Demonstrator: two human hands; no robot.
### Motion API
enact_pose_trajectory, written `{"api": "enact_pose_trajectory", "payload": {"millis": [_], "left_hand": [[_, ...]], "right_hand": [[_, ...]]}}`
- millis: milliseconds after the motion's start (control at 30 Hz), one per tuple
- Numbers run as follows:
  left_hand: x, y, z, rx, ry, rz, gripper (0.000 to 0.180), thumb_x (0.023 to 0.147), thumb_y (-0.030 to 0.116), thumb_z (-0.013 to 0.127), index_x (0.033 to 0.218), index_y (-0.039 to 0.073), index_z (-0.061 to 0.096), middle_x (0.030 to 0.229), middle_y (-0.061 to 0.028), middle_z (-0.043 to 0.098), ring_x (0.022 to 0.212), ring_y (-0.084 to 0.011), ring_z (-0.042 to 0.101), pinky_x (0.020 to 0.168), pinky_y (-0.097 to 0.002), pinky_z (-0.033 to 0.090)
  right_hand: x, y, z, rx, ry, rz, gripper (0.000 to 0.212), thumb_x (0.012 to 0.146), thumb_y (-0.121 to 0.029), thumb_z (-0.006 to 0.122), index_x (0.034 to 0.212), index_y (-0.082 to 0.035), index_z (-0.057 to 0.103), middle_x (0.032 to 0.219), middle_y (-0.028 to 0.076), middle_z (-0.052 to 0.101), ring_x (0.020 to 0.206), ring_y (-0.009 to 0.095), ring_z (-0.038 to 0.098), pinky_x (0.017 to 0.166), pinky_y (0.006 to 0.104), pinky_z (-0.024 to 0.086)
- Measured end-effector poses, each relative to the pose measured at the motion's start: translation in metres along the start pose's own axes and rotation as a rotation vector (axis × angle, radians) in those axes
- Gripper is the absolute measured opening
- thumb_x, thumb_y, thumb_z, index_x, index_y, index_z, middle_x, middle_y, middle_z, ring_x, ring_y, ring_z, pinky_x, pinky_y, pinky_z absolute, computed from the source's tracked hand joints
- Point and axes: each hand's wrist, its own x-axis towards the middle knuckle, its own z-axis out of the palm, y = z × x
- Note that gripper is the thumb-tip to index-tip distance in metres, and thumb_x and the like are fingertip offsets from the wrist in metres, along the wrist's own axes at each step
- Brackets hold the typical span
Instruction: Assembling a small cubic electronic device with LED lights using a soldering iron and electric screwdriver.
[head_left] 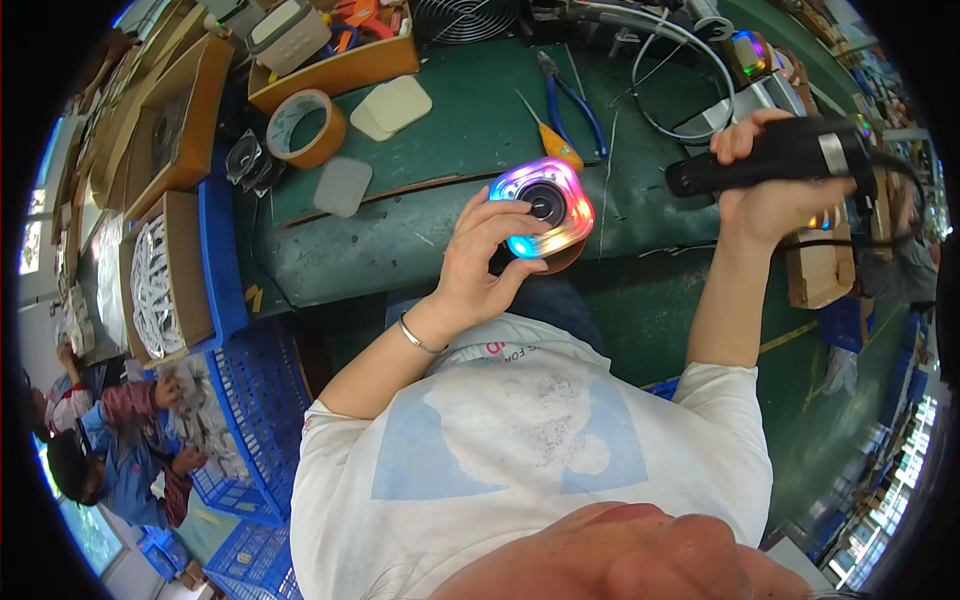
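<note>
My left hand [480,262] curls up, fingers spread in a loose grasp; my right hand [775,190] clenches tight, forearm raised upright.

lit speaker [543,207]: underside hidden | black tool [775,157]: grip hidden under right hand [775,195]

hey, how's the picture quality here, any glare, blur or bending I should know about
Head view: heavy fisheye bending, the green workbench edges curve and a black rim rings the frame; the lit speaker in the left hand glows bright, colours slightly blown out; the right hand with the black tool is sharp; the chin at the bottom is blurred.
</note>
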Motion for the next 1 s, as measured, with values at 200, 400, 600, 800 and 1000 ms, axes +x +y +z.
{"api": "enact_pose_trajectory", "payload": {"millis": [200,400,600,800,1000], "left_hand": [[-0.003,-0.001,-0.001,0.002,0.014,-0.013,0.037,0.072,0.011,0.079,0.106,0.009,0.064,0.106,-0.0037,0.069,0.113,-0.0268,0.060,0.109,-0.0536,0.034],[-0.002,0.000,0.000,-0.027,0.029,-0.008,0.037,0.071,0.011,0.080,0.104,0.009,0.065,0.107,-0.0064,0.068,0.112,-0.0268,0.060,0.108,-0.0536,0.036],[-0.003,-0.002,-0.002,-0.024,0.013,0.002,0.038,0.070,0.013,0.082,0.104,0.009,0.065,0.108,-0.0081,0.067,0.111,-0.0270,0.060,0.108,-0.0536,0.037],[0.000,-0.005,-0.001,-0.026,0.008,0.011,0.038,0.069,0.014,0.082,0.103,0.009,0.065,0.107,-0.0080,0.068,0.110,-0.0269,0.060,0.106,-0.0531,0.038],[-0.002,-0.005,0.002,-0.036,0.033,0.022,0.039,0.070,0.013,0.082,0.104,0.009,0.063,0.105,-0.0044,0.069,0.111,-0.0262,0.060,0.106,-0.0530,0.038]], "right_hand": [[-0.043,-0.001,0.041,0.230,-0.586,-0.198,0.107,0.060,-0.099,0.039,0.102,-0.002,0.055,0.064,0.006,0.054,0.053,0.018,0.051,0.054,0.0339,0.044],[-0.049,0.001,0.050,0.204,-0.672,-0.196,0.103,0.062,-0.097,0.044,0.104,-0.003,0.053,0.065,0.005,0.055,0.052,0.017,0.052,0.052,0.0328,0.045],[-0.040,0.015,0.049,0.202,-0.669,-0.128,0.103,0.060,-0.097,0.046,0.103,-0.003,0.052,0.064,0.004,0.054,0.052,0.016,0.051,0.051,0.0320,0.045],[-0.035,0.017,0.054,0.220,-0.736,-0.116,0.098,0.062,-0.095,0.048,0.099,-0.004,0.050,0.064,0.005,0.053,0.052,0.015,0.050,0.051,0.0302,0.044],[-0.039,0.010,0.059,-0.033,-0.639,0.043,0.096,0.066,-0.094,0.046,0.098,-0.003,0.049,0.064,0.006,0.054,0.050,0.014,0.050,0.048,0.0274,0.042]]}}
